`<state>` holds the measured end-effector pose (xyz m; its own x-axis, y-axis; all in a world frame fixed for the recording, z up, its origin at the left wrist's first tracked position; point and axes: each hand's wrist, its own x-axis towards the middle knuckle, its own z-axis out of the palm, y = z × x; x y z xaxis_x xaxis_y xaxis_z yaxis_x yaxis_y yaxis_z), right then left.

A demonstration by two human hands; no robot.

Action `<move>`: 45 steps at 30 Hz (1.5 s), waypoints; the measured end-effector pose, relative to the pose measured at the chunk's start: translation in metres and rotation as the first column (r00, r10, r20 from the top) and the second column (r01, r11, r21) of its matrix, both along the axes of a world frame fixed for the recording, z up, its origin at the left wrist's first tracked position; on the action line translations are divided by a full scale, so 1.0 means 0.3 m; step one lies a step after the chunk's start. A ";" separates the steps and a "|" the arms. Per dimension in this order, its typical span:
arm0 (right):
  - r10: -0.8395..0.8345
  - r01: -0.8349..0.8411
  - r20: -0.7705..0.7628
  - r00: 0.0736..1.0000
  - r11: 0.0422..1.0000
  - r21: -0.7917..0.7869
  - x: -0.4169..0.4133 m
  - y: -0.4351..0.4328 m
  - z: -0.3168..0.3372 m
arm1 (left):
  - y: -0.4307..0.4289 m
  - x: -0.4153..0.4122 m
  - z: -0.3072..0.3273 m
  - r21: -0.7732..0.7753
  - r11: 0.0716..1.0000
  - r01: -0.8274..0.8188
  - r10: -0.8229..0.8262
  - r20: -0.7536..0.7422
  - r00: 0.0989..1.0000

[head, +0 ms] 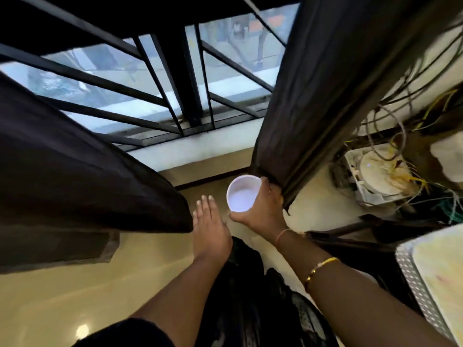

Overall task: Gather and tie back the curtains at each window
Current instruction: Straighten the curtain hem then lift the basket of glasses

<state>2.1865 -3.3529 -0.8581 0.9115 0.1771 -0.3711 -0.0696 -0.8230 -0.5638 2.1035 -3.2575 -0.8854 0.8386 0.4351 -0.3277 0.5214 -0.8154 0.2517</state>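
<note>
Two dark curtains hang at a barred window [160,78]. The left curtain [75,171] billows toward the middle, its lower corner beside my left hand [210,226]. That hand is flat with straight fingers and holds nothing. My right hand [263,206] grips a white ring-shaped tieback [242,194], thumb under its lower rim. Its fingers also pinch the lower edge of the gathered right curtain [313,96], which hangs in a narrow bunch.
A tangle of cables and a white device [380,171] sit on the right against the wall. A patterned white surface [431,276] juts in at the lower right. Dark clothing [250,296] fills the space below my arms. Shiny beige floor [75,296] lies at the lower left.
</note>
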 end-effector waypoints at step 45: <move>-0.480 0.468 -0.052 0.876 0.870 -0.158 -0.194 -1.866 0.028 | -1.548 -0.195 0.160 -0.133 0.921 0.366 -0.383 -0.144 0.912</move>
